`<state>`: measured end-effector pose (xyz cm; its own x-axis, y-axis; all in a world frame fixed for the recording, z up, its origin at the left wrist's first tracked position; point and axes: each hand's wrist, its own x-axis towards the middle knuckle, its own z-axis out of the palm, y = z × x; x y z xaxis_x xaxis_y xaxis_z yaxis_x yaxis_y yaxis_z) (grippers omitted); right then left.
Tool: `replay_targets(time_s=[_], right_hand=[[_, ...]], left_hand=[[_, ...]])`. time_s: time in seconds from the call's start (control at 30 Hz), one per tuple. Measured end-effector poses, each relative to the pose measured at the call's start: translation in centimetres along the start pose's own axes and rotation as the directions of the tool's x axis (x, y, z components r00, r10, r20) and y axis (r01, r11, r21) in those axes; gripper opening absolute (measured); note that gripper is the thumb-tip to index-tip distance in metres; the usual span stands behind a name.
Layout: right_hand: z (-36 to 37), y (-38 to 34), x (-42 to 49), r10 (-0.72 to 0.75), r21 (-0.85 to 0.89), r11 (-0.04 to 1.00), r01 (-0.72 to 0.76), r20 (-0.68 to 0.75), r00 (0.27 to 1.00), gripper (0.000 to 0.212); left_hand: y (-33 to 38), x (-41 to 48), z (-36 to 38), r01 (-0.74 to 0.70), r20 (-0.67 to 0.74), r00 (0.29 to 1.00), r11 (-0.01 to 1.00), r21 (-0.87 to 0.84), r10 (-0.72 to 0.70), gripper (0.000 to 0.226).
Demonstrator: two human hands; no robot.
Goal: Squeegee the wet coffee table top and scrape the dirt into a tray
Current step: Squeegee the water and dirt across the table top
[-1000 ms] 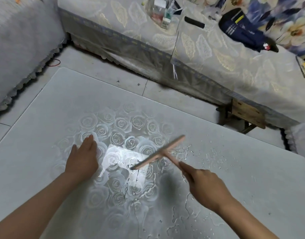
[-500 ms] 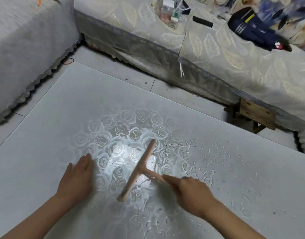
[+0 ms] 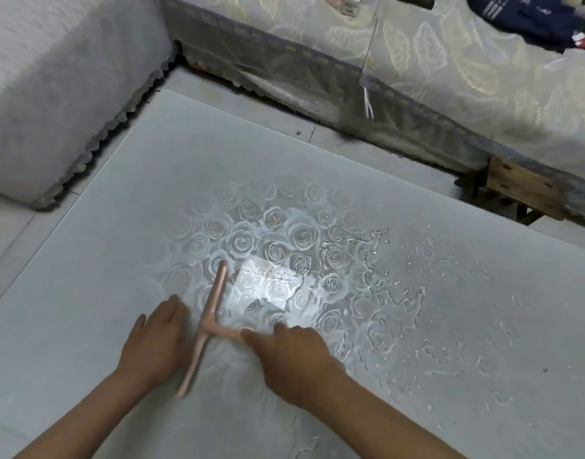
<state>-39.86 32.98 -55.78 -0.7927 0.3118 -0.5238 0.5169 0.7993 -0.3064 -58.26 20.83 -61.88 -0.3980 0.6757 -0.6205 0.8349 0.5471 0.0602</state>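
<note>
Single head-worn view, steep downward and forward, close over coffee table top (image 3: pixel 85 293); covered sofa (image 3: pixel 483 77) lies past fingers (image 3: pixel 171 304) of left hand (image 3: pixel 155 339).

"Anything you can read from here?"

"Nothing legible. The dark blue item (image 3: pixel 523 21) on the leaf-patterned cover (image 3: pixel 450 61) has white stripes and some small print, too blurred to spell out."

"And the little box (image 3: pixel 350 3) at the far edge?"

"Marks too small to read. I can't make out lettering on the pink squeegee (image 3: pixel 214 303) or the rose-patterned coffee table top (image 3: pixel 118 260)."
</note>
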Motion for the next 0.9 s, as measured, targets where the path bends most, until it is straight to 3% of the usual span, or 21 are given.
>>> replay_targets(time_s=[0.1, 0.33, 0.43, 0.57, 0.67, 0.8, 0.9], right_hand=[[0.5, 3.7, -2.8, 0.055, -0.003, 0.998, -0.055, -0.018, 0.998, 0.055], [-0.6, 11.2, -10.4, 0.313, -0.083, 0.944, -0.320, -0.082, 0.946, 0.042], [-0.8, 8.5, -10.8, 0.255, -0.108, 0.958, -0.265, -0.099, 0.962, 0.048], [0.6, 1.1, -7.7, 0.026, 0.005, 1.000, -0.026, 0.003, 1.000, 0.063], [2.6, -3.0, -5.0, -0.059, 0.001, 0.998, 0.059, 0.071, 0.996, 0.058], [3.7, -1.3, -5.2, -0.043, -0.053, 0.998, 0.046, 0.064, 0.997, 0.060], [3.4, 3.1, -8.2, 0.051, -0.076, 0.996, -0.046, 0.066, 0.997, 0.065]], left_hand=[[-0.2, -1.0, 1.2, 0.010, 0.026, 1.000, 1.000, 0.005, -0.010, 0.063], [0.5, -2.8, 3.4, -0.014, 0.001, 1.000, 1.000, 0.016, 0.014, 0.057], [0.4, -3.5, 4.2, -0.004, -0.003, 1.000, 0.999, -0.031, 0.004, 0.060], [-0.3, -5.0, 5.0, 0.058, -0.015, 0.998, 0.995, -0.086, -0.059, 0.068], [-1.1, -6.1, 5.6, 0.087, -0.017, 0.996, 0.993, -0.082, -0.089, 0.065], [-2.0, -7.3, 6.4, 0.097, -0.019, 0.995, 0.993, -0.065, -0.098, 0.059], [-2.7, -8.0, 7.2, 0.093, -0.020, 0.995, 0.994, -0.061, -0.095, 0.057]])
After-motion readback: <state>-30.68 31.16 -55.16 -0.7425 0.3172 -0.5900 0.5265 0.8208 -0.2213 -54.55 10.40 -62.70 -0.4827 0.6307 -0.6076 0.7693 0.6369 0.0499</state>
